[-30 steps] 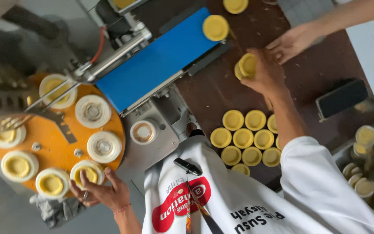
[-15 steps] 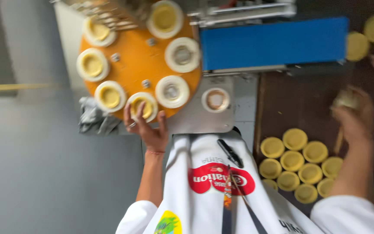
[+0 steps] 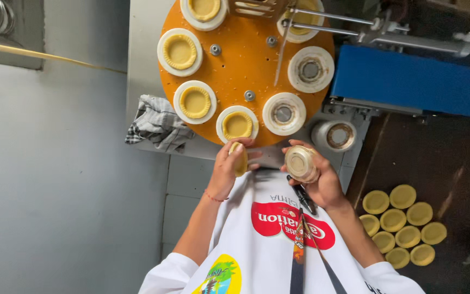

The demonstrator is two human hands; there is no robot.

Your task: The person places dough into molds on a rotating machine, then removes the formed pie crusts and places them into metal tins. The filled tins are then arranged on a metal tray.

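Two things are in hand — the left hand [image 3: 229,169] pinches a soft, easily dented yellow dough piece [image 3: 240,158] by its edges, the right hand [image 3: 316,174] cups what looks like a light, rigid foil tart cup [image 3: 300,162], beneath the round orange turntable [image 3: 246,71] whose white ring moulds [image 3: 237,124] mostly hold pressed dough shells.

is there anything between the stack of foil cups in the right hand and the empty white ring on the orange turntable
Nothing visible. The right hand holds the foil cups just off the orange turntable rim, and the nearest empty ring lies right beyond them with open space between.
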